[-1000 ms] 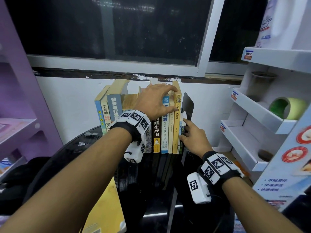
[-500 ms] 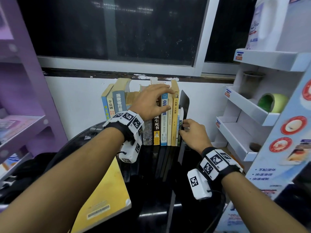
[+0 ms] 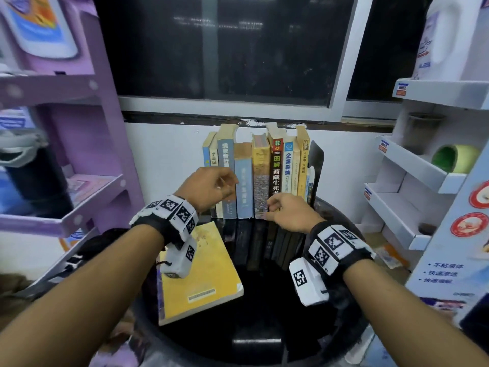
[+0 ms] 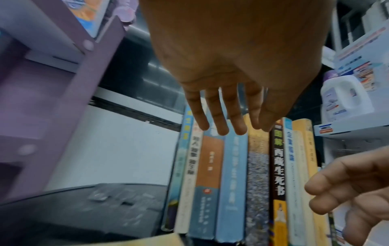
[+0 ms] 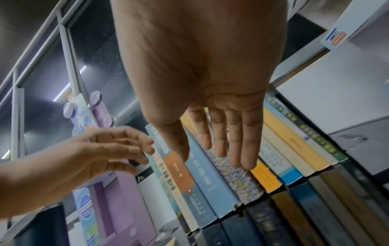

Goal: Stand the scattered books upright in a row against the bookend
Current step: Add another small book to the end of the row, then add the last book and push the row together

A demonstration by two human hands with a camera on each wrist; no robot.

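Several books (image 3: 260, 178) stand upright in a row, spines toward me, against a black bookend (image 3: 317, 160) at the row's right end. One yellow book (image 3: 203, 274) lies flat on the black round table (image 3: 264, 319), front left of the row. My left hand (image 3: 225, 189) hovers before the left books with relaxed fingers (image 4: 219, 126) and holds nothing. My right hand (image 3: 275, 207) hangs low in front of the black-spined book, fingers (image 5: 242, 149) loose and empty. Neither hand plainly touches a spine.
A purple shelf unit (image 3: 66, 181) stands close on the left. On the right is a white shelf unit (image 3: 412, 176) with a green tape roll (image 3: 455, 157) and a detergent jug (image 3: 449, 35). Wall and window sit right behind the books.
My left hand has come off the book tops and dropped toward me. My right hand has left the bookend and moved left, in front of the spines. The books stay upright.
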